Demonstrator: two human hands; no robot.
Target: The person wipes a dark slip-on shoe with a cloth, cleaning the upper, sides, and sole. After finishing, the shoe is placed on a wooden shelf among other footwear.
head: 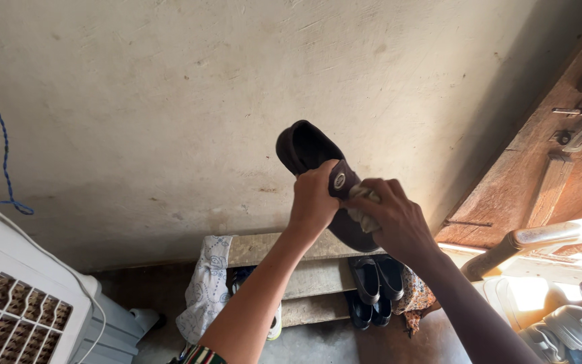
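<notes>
Shoe (318, 176) dark, held up before wall (170, 101), above shoe rack (311, 276) | left hand (314, 199) grip closed round its strap | right hand (392, 216) fingers closed on pale cloth (362, 205) against its side | judgement: keep left steady, rub short firm strokes, turn shoe for hidden edges.

Low centre sits a wooden shoe rack (318, 276) with black shoes (375, 280) and a pale patterned cloth (203, 286) draped off its left end, a white cooler (15, 296) lower left, a wooden door (560, 162) at right.
</notes>
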